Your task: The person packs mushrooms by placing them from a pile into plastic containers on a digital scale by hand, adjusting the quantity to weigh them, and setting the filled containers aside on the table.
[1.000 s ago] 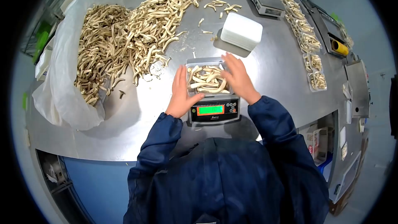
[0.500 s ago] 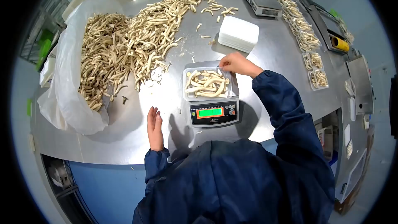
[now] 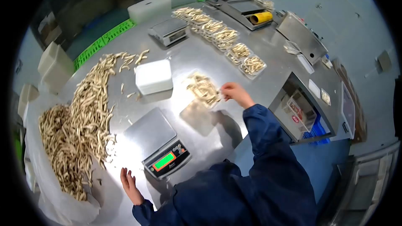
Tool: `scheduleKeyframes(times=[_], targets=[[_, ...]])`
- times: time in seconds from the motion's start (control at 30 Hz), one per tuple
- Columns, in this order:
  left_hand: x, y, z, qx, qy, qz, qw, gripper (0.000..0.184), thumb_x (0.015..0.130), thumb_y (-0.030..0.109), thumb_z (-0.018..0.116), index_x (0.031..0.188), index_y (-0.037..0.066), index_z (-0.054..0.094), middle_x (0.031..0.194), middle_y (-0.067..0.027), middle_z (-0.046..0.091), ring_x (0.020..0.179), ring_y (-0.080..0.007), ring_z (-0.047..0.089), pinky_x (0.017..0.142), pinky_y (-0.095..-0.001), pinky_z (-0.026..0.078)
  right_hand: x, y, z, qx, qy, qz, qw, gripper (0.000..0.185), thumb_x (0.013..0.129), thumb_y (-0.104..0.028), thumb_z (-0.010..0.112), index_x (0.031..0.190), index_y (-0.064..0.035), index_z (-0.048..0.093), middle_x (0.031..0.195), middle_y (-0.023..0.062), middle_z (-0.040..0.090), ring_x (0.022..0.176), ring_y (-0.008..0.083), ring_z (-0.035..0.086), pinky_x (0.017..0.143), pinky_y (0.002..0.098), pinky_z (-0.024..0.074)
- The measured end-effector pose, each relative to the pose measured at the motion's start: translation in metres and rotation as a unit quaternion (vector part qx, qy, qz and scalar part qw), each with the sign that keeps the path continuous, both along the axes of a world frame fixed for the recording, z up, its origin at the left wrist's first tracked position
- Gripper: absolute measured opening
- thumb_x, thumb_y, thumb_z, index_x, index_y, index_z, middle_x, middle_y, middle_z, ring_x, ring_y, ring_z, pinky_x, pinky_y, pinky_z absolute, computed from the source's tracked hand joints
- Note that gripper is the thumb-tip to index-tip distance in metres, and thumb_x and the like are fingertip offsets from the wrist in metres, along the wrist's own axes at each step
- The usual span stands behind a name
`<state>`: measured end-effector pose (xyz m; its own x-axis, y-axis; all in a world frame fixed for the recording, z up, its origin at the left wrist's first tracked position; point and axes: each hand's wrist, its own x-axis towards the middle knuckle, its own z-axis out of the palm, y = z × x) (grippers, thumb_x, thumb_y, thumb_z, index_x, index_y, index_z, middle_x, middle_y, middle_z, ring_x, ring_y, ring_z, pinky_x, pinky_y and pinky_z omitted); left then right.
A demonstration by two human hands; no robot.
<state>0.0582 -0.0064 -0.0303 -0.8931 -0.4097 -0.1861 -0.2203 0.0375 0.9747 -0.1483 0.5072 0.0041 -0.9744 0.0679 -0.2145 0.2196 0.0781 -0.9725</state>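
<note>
My right hand (image 3: 236,94) pinches the right edge of a clear plastic tray of pale, long mushrooms (image 3: 202,88), a little blurred. Its shadow falls on the metal table (image 3: 226,150) below, so the tray seems held just above the surface. To the left of it sits a digital scale (image 3: 153,132) with a bare metal plate and a lit green display. My left hand (image 3: 130,186) is near the scale's lower left corner, fingers stretched out and holding nothing.
A big heap of loose mushrooms (image 3: 77,142) lies at the left beside a white plastic bag (image 3: 35,171). Stacked white trays (image 3: 153,76) stand behind the scale. Several filled trays (image 3: 225,37) form a row at the back, near a second scale (image 3: 168,31).
My right hand has lifted the mushroom tray off the scale and carried it to the right. My view has turned right. My left hand stays open near the scale.
</note>
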Motion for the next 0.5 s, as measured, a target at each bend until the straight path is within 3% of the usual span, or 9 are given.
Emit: scheduleKeyframes(times=[0.13,0.23,0.33,0.37,0.5], targets=[[-0.008,-0.003,-0.001,-0.013,-0.008,-0.013,1.0,0.05,0.1,0.03,0.045,0.145,0.011,0.036,0.147,-0.0122,0.038,0.133,-0.0272,0.041,0.108,-0.0419,0.031,0.01,0.085,-0.008,-0.023,0.057,-0.218,0.974,0.008,0.086,-0.004,0.06,0.091,0.0026,0.06,0.076,0.0071,0.059,0.063,0.0165,0.062,0.058,0.0304,0.0565],[-0.009,-0.004,0.0,-0.025,-0.017,-0.005,1.0,0.05,0.1,0.03,0.045,0.145,0.011,0.036,0.147,-0.0114,0.039,0.132,-0.0265,0.042,0.108,-0.0417,0.031,-0.007,0.132,-0.018,-0.057,0.078,-0.309,0.946,0.008,0.087,-0.002,0.058,0.092,0.0036,0.058,0.077,0.0085,0.058,0.065,0.0183,0.062,0.059,0.0313,0.0574],[-0.007,-0.002,0.001,-0.029,-0.02,0.017,0.999,0.05,0.1,0.026,0.047,0.145,0.009,0.036,0.144,-0.0119,0.041,0.129,-0.0255,0.044,0.106,-0.0399,0.033,-0.045,0.162,-0.032,-0.122,0.119,-0.364,0.916,0.008,0.087,0.001,0.057,0.094,0.0052,0.056,0.077,0.0102,0.059,0.064,0.0198,0.062,0.061,0.0322,0.0582],[-0.005,-0.006,-0.003,-0.035,-0.023,0.013,0.999,0.051,0.1,0.029,0.047,0.145,0.01,0.036,0.146,-0.0114,0.04,0.13,-0.0255,0.043,0.107,-0.0409,0.032,-0.06,0.168,-0.037,-0.138,0.12,-0.374,0.909,0.003,0.088,0.002,0.055,0.09,0.0022,0.055,0.079,0.011,0.061,0.066,0.0193,0.064,0.058,0.0268,0.0557],[0.003,-0.019,-0.013,-0.05,-0.034,0.019,0.998,0.053,0.1,0.035,0.047,0.146,0.013,0.035,0.148,-0.0105,0.038,0.132,-0.0258,0.041,0.108,-0.0433,0.031,-0.117,0.175,-0.049,-0.183,0.109,-0.428,0.879,0.003,0.085,0.005,0.055,0.088,0.005,0.055,0.083,0.0141,0.062,0.067,0.0209,0.065,0.055,0.0255,0.0559]])
